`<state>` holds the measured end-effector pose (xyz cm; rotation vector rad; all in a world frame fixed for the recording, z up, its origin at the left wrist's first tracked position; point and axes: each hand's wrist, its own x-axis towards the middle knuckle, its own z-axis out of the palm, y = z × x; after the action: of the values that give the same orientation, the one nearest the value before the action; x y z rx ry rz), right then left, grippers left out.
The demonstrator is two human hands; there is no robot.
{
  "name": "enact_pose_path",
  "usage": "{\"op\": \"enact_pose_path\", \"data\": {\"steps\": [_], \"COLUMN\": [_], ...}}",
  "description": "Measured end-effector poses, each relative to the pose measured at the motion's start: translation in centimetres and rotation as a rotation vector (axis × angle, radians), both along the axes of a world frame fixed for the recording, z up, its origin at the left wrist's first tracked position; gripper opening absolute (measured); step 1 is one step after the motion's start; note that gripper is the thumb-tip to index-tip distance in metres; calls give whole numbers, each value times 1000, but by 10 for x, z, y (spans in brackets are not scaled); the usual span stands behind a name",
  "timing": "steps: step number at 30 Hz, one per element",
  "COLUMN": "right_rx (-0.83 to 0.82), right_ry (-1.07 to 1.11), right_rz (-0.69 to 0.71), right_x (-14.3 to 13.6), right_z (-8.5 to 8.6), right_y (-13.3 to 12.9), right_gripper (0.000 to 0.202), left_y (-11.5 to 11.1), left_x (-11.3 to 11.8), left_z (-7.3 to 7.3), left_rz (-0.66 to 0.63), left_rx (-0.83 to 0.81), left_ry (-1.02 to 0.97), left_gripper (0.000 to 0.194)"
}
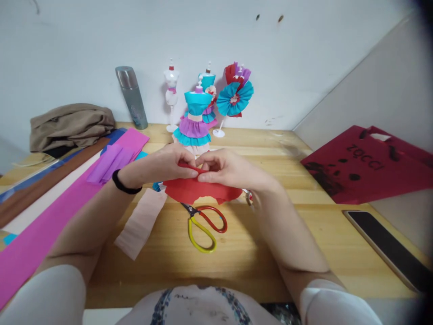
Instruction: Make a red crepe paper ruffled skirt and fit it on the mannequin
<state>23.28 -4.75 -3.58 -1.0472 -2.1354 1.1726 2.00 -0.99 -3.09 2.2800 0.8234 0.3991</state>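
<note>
A piece of red crepe paper (203, 190) is pinched along its upper edge by both hands, thumbs close together. My left hand (172, 163), with a black band at the wrist, grips it from the left side. From the right, my right hand (226, 168) holds the same edge. The paper's lower edge is uneven and hangs over the blades of scissors (203, 228) with one red and one yellow handle. A pale pink crepe strip (141, 223) lies on the table beside my left forearm. Just behind my hands stands a small mannequin (196, 119) dressed in blue and purple ruffles.
More mannequins stand by the wall, one mostly bare (172, 90) and one with a blue paper fan (236, 98). A grey bottle (132, 97), brown cloth (72, 126) and long magenta paper (43, 243) are left. A red bag (368, 167) and phone (385, 248) are right.
</note>
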Motion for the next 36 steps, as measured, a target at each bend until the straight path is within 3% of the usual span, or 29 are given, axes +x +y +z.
{"op": "enact_pose_path", "data": {"steps": [4,9,12,19,24,29,36], "right_rx": [-197,-249,-274,-339,-424,-467,-380], "right_ry": [95,209,246,228,318,395,301], "right_rz": [-94,-159,-200,-134,-152,-178,-195], "right_x": [0,7,7,8,6,6,6], "right_z": [-4,-4,-7,-18,-25,-28,-28], "right_y": [3,10,14,22,28,32,31], "right_gripper": [18,18,16,17,25,21,21], "left_y": [8,12,11,12,14,16,25], "left_x": [-11,-17,-14,-14,-22,-29,-28], "left_z": [1,4,5,3,8,15,5], "left_rz": [49,135,230,377,337,269,338], "left_rx": [-62,-239,-257,-336,-360,-375,-451], "left_ry": [-47,-174,-255,-398,-395,-407,-414], "left_gripper": [20,24,22,21,37,46,42]}}
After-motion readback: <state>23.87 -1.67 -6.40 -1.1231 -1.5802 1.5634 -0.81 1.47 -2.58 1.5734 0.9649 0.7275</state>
